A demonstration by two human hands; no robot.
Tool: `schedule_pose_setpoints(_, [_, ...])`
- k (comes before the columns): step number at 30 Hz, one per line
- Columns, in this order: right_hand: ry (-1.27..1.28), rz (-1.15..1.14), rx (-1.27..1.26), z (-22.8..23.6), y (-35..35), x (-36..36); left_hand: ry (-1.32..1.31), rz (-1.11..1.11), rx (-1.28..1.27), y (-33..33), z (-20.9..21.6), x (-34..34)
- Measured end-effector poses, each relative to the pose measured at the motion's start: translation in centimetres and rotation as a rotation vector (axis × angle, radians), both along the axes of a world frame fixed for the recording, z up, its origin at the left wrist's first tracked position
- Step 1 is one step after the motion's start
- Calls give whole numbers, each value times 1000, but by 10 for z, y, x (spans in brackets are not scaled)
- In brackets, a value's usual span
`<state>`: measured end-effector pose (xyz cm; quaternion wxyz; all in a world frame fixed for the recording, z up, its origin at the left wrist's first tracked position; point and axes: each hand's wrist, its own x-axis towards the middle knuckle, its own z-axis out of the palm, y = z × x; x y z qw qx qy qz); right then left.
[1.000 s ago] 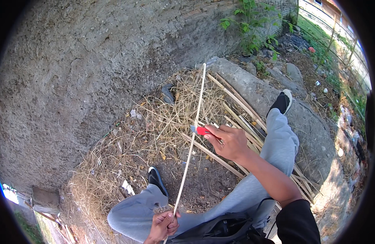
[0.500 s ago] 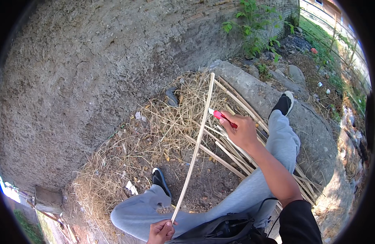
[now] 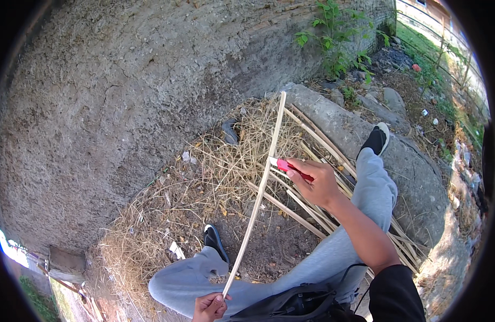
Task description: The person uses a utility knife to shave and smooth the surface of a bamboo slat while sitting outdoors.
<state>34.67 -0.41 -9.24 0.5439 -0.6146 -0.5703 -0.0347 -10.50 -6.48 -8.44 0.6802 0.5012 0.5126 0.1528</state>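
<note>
A long pale strip, wooden or bamboo [image 3: 251, 219], slants up and away from me. My left hand [image 3: 210, 307] pinches its near end at the lower edge of the view. Around a red utility knife [image 3: 293, 169] my right hand [image 3: 316, 181] is closed. The knife's short pale blade meets the strip's right side, a little beyond its middle. Beyond the blade the strip runs on to a free far end above the straw. Several similar sticks [image 3: 312, 206] lie on the ground beneath and beside my right forearm.
Straw shavings [image 3: 239, 155] cover the ground at the foot of a rough grey wall [image 3: 124, 107]. A large flat stone [image 3: 333, 115] lies to the right, with my right foot on it. A leafy green plant [image 3: 333, 40] grows by the wall. A black bag [image 3: 296, 303] rests at my lap.
My right hand has drawn the knife a little way down along the strip toward me. The left hand keeps its grip on the near end.
</note>
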Motion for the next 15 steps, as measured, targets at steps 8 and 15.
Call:
schedule_pose_setpoints(8, [-57,35,-24,8,-4,-4,37,-61,127,-5,-13,-17])
schedule_pose_setpoints(15, [-108,42,40,9,0,-13,238,-171,464,-14,3,-11])
